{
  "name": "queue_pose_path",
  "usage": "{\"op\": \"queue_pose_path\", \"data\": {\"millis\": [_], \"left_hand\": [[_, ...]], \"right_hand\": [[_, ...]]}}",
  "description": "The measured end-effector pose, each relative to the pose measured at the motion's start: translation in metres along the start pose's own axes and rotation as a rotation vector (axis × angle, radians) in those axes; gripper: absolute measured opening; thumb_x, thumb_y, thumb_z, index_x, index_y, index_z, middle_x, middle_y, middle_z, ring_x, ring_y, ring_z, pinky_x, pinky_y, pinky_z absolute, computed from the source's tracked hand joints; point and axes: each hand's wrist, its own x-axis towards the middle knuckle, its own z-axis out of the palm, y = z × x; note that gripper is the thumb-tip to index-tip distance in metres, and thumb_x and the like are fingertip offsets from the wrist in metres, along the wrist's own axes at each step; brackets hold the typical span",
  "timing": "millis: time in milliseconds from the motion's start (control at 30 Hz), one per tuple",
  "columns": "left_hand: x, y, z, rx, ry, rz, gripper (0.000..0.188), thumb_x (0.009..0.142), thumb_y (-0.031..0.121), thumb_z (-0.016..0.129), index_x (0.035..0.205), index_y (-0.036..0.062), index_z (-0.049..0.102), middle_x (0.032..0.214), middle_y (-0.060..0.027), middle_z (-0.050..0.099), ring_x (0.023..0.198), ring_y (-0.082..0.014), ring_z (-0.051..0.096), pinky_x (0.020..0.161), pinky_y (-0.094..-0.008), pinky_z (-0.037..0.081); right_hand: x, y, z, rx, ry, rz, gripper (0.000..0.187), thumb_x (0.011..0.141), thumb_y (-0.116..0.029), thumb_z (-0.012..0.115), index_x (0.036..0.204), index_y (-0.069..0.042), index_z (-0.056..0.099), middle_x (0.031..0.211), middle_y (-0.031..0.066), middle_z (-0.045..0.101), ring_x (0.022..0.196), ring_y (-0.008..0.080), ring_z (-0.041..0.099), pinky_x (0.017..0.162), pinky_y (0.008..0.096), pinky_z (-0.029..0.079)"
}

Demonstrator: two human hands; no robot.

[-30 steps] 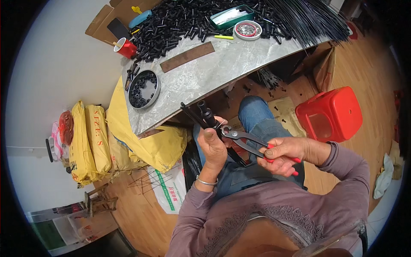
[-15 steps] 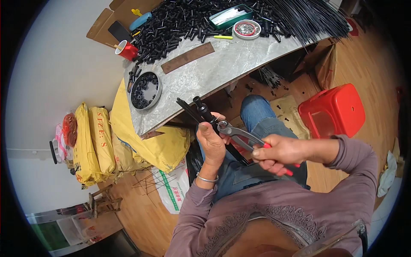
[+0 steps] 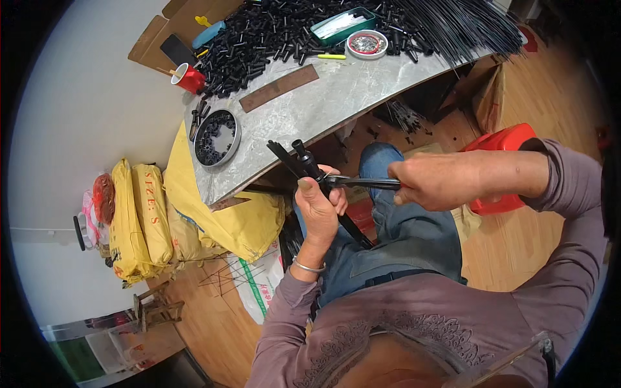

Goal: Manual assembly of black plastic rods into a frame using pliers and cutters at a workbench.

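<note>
In front of my lap, my left hand (image 3: 318,208) is closed around a bundle of thin black rods (image 3: 283,155) and a black tubular plastic piece (image 3: 304,155), its thumb pressed along them. The rods tilt up and left, and their lower ends (image 3: 354,231) run down toward my thigh. My right hand (image 3: 430,180) grips metal end-cutting pincers (image 3: 362,183), held out level. Their jaws meet the side of the bundle, right by my left fingers. What exactly lies between the jaws is too small to make out. The pincers' handles are mostly hidden by my right hand.
A grey table (image 3: 284,123) bears a heap of black tubular pieces (image 3: 259,45), black rods (image 3: 462,29), a round tin (image 3: 233,145), a dish (image 3: 367,55), a green tray (image 3: 343,37), a brown strip (image 3: 279,87) and a red cup (image 3: 194,81). A red stool (image 3: 508,139) stands right; yellow sacks (image 3: 145,213) left.
My right hand has swung up and to the right, turning the pincers from slanted to level with their jaws still at the bundle. My left hand keeps its hold nearly in place.
</note>
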Motion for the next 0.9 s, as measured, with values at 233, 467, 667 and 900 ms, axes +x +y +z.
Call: {"op": "queue_pose_path", "data": {"millis": [233,467,667,900], "left_hand": [[0.003,-0.003,-0.007,-0.029,-0.017,0.004,0.07,0.087,0.069,0.035,0.105,0.0027,0.05,0.053,0.0027,0.034,0.041,-0.0066,0.033,0.038,-0.021,0.028],[0.006,0.0,-0.006,-0.052,-0.094,0.071,0.076,0.084,0.066,0.045,0.125,0.0026,0.038,0.055,0.0033,0.032,0.042,-0.006,0.033,0.038,-0.0206,0.03],[-0.001,-0.008,-0.013,-0.083,-0.059,0.071,0.067,0.088,0.061,0.049,0.119,0.0017,0.043,0.063,0.0004,0.045,0.046,-0.005,0.039,0.04,-0.0188,0.032],[0.002,-0.019,-0.023,0.302,0.191,0.314,0.066,0.089,0.065,0.043,0.102,0.0016,0.055,0.078,-0.0003,0.055,0.059,-0.0043,0.045,0.05,-0.0183,0.034]], "right_hand": [[0.011,0.012,0.023,-0.238,0.352,-0.178,0.024,0.09,-0.019,0.057,0.094,0.002,0.047,0.066,0.0242,0.057,0.068,0.0453,0.057,0.059,0.0498,0.043],[0.055,0.037,0.074,0.274,0.815,-0.36,0.021,0.088,-0.013,0.06,0.102,-0.001,0.05,0.067,0.0122,0.057,0.059,0.022,0.06,0.054,0.0389,0.044],[0.091,-0.017,0.078,1.191,0.572,-0.607,0.022,0.088,-0.006,0.058,0.11,-0.003,0.057,0.074,0.0039,0.059,0.061,0.0073,0.055,0.054,0.0234,0.045],[0.101,-0.02,0.1,0.882,0.823,-0.606,0.031,0.087,-0.006,0.058,0.118,-0.001,0.06,0.074,0.0008,0.059,0.063,0.0038,0.052,0.054,0.02,0.043]]}}
